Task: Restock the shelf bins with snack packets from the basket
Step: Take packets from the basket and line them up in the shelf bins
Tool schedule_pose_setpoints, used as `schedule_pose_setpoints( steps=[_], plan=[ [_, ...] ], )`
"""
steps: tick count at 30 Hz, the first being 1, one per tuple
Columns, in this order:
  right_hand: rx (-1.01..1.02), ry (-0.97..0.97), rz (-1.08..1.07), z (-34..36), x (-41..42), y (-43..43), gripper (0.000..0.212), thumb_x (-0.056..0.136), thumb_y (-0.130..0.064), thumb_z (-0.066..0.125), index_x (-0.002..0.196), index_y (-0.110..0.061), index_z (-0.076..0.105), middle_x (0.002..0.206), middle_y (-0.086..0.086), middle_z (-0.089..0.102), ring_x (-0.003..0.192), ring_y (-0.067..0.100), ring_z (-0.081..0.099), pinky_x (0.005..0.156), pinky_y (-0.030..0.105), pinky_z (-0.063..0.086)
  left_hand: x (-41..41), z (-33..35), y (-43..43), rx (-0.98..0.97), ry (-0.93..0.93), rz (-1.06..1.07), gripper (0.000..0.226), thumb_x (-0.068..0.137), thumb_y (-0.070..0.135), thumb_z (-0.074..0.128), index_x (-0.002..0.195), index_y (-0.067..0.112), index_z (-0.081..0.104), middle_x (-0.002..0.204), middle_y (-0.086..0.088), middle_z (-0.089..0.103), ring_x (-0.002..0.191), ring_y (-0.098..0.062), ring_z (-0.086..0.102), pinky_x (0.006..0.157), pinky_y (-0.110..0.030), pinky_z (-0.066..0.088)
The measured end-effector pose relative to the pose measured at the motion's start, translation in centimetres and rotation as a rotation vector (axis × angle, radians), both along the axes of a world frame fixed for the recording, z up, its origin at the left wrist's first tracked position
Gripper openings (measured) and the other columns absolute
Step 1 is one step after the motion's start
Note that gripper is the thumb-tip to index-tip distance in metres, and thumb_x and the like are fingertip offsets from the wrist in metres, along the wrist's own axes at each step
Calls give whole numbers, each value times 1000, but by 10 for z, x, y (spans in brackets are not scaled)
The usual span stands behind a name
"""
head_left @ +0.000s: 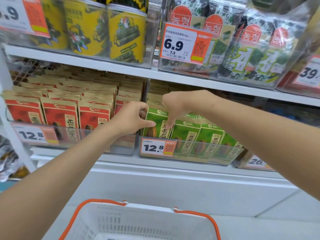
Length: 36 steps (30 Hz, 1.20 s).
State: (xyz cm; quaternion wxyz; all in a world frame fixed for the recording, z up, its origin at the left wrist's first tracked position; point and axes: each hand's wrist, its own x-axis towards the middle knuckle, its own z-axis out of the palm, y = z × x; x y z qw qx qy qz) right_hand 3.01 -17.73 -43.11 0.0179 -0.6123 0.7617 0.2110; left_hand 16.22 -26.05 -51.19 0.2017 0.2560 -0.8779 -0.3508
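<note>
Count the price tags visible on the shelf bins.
6. Upper shelf: cut-off tag far left, 6.9 tag middle, 39 tag right. Lower shelf: left 12.8 tag, middle 12.8 tag, 26 tag right. Others may be out of frame.

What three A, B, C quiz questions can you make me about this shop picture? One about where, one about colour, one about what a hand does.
1. Where is the held green packet?
A. top shelf
B. left end of the bin of green packets
C. among red packets

2. What colour are the handles of the basket?
A. orange
B. blue
C. black

3. What is the left hand doing?
A. hanging free
B. lying flat on the shelf
C. pinching the green packet

Answers: 1 B, it stands beside the other green packets; 2 A, orange loops edge the white basket; 3 C, its thumb lies across the packet's front.
</note>
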Motion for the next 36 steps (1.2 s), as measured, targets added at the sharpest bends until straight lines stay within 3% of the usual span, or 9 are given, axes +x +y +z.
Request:
schedule_pose_setpoints(
  steps=[4, 7, 12, 18, 21, 25, 29, 33, 36],
  plan=[
    [40, 49, 34, -22, 6, -4, 48, 71, -46, 81, 81, -14, 47, 73, -4, 53, 70, 18, 55, 61, 30, 45, -3, -9, 5, -305, -231, 31, 52, 73, 41, 81, 119, 24, 64, 115, 4, 67, 102, -18, 62, 87, -37, 51],
    [38, 114, 73, -35, 12, -2, 47, 75, -43, 79, 86, -15, 43, 72, -5, 47, 77, 21, 55, 62, 31, 42, -5, -13, 5, -392, -249, 32, 45, 71, 48, 80, 109, 26, 68, 97, 9, 68, 87, -17, 61, 78, -36, 53],
    [-80, -99, 7, -13, 3, 12, 35, 80, -42, 75, 75, -11, 62, 68, -5, 57, 64, 16, 53, 58, 30, 45, -2, 0, 2, -152, -10, -18, 22, 76, 45, 77, 91, 31, 70, 85, 22, 60, 79, 4, 53, 73, -29, 47],
    [-343, -156, 28, -25, -6, 11, 35, 86, -20, 70, 58, -17, 50, 59, -4, 48, 63, 21, 47, 64, 30, 39, -5, -2, 2, -263, 2, 150, 12, 83, 36, 73, 75, 34, 65, 76, 17, 59, 79, -9, 56, 67, -31, 43],
    [-444, -198, 49, -31, -11, 13, 12, 84, -21, 69, 86, -9, 66, 84, 5, 65, 82, 26, 58, 72, 33, 47, -8, -8, 6, -200, 110, 222, 12, 82, 31, 75, 75, 29, 65, 80, 15, 52, 77, -9, 52, 68, -29, 38],
    [-507, -336, 10, -39, -15, 30, 38, 90, -38, 64, 118, -13, 64, 118, 4, 64, 104, 22, 59, 89, 32, 47, -5, -8, 12, -195, 164, 305, 17, 76, 35, 80, 71, 28, 65, 75, 12, 62, 76, -9, 60, 64, -25, 40],
    [-621, -552, -140, -37, -24, 28, 26, 98, -27, 54, 101, -9, 73, 104, 7, 71, 93, 21, 64, 87, 32, 48, -2, -9, 18, -191, 140, 316, 17, 80, 35, 77, 75, 26, 64, 75, 14, 61, 78, -10, 61, 63, -27, 43],
    [-515, -494, -144, -30, -29, 16, 16, 88, -21, 70, 101, -16, 77, 107, -2, 72, 95, 11, 63, 91, 30, 51, -2, -16, 22, -199, 162, 330, 20, 82, 37, 74, 83, 21, 63, 94, 8, 62, 86, -8, 55, 61, -12, 32],
    [-490, -404, -137, -32, -32, 7, 10, 86, -14, 71, 93, -15, 78, 96, -1, 73, 90, 13, 64, 87, 31, 53, -3, -22, 21, -225, 158, 361, 23, 82, 44, 73, 91, 25, 65, 104, 3, 66, 95, -12, 55, 77, -25, 43]
  ],
)
